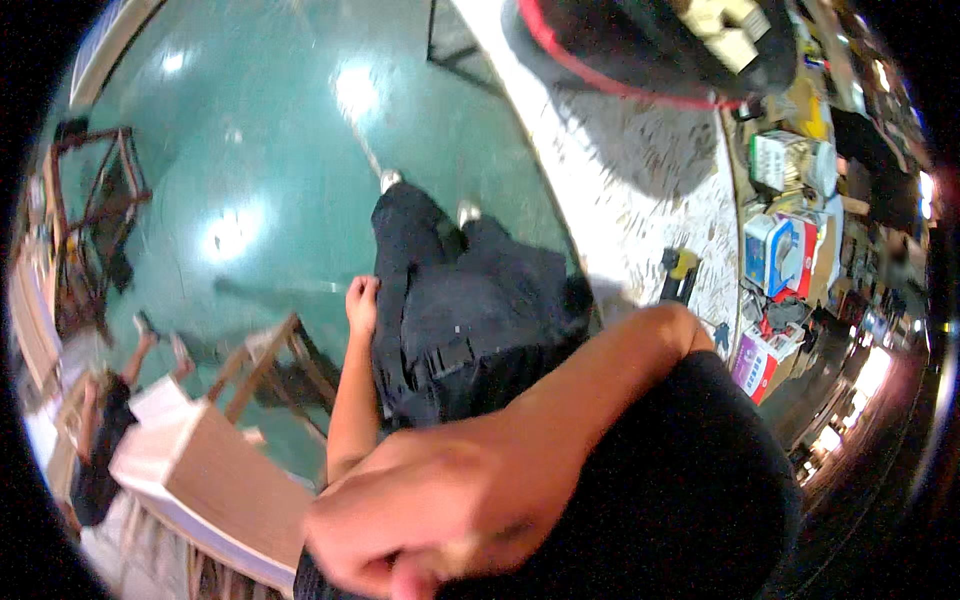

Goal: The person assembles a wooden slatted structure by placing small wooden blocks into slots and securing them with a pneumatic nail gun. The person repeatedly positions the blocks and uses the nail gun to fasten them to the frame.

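Note:
My right hand is raised close to my chest, with the forearm bent across my black shirt. Its fingers are curled in and closed; whatever they might hold is hidden from this angle. At my left side hangs my left hand, fingers loosely curled beside the leg of my dark trousers, with nothing visible in it. Right of my legs runs a white, marked bench top. A small yellow-and-black tool lies on it, beyond my right elbow, its kind unclear.
A large black object with a red rim covers the bench's far end. Boxes and clutter line its right side. To the left stand a wooden cabinet-like piece and a dark frame. Another person is at the lower left.

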Demonstrator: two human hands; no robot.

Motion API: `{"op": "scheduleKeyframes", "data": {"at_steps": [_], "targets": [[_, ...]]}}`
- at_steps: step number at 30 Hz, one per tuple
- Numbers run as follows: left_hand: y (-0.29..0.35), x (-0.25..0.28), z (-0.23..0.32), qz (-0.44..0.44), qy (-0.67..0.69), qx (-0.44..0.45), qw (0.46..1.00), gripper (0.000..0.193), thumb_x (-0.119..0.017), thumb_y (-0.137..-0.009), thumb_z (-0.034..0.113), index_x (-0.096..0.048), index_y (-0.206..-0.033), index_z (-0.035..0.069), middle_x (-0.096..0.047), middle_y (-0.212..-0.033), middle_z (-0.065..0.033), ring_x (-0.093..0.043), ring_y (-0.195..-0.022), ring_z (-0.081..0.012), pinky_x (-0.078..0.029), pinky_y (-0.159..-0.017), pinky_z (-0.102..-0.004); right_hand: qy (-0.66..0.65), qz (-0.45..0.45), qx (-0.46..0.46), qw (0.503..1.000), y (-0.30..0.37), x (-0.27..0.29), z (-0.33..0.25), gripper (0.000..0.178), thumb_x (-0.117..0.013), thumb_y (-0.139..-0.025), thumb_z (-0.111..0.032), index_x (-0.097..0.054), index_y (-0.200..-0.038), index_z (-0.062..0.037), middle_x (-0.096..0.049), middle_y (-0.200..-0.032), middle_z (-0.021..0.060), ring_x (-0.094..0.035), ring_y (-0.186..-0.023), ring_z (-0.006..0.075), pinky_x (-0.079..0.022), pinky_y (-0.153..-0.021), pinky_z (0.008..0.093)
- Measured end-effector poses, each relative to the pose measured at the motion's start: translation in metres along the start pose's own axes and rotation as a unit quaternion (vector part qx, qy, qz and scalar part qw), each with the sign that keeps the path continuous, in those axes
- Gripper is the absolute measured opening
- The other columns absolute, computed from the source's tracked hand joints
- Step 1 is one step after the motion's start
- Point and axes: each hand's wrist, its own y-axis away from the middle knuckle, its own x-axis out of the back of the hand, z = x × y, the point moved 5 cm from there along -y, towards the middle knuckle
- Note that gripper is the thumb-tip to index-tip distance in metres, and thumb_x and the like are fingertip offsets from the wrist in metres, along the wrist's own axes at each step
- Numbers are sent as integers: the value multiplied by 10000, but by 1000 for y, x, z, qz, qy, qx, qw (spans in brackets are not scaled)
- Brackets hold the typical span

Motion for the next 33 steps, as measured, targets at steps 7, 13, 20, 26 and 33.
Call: {"op": "scheduleKeyframes", "data": {"at_steps": [7,13,20,26,33], "targets": [[-158,-5,57,-102,-143,-64,982,182,-616,-967,187,-634,-895,20,-629,-783,-25,-560,-727,-124,-469,-700,-287,491,155,-226,827,-3,154,-143,238,-789,-865,-230,-636,-891,-50,-648,-924,90,-643,-893,299,-513,-827,380],[-221,0,112,-159,-137,50,976,190,-610,-977,196,-616,-878,34,-613,-726,-39,-555,-617,-115,-468,-585,-296,879,314,-205,294,24,274,-331,589,-768,-827,-440,-629,-1247,-51,-623,-1230,207,-609,-1108,393,-484,-979,463],[-211,-2,124,-121,-129,2,984,173,-614,-957,178,-651,-877,29,-654,-723,-54,-601,-646,-145,-492,-615,-315,792,241,-405,387,43,365,-378,710,-868,-680,-424,-623,-1224,-38,-679,-1159,220,-652,-1084,351,-511,-949,418],[-152,-34,139,-57,-87,10,994,146,-623,-931,155,-668,-897,20,-669,-720,-36,-622,-660,-135,-500,-638,-302,758,218,-452,418,27,351,-392,803,-916,-608,-448,-630,-1287,-127,-530,-1257,218,-571,-1162,380,-486,-981,437],[-33,-82,98,-22,-99,-36,994,254,-625,-948,260,-682,-959,13,-694,-765,-76,-654,-713,-174,-523,-702,-344,842,181,-282,422,47,336,-376,836,-922,-540,-380,-653,-1288,-118,-438,-1144,179,-477,-1127,381,-432,-1006,445]]}}
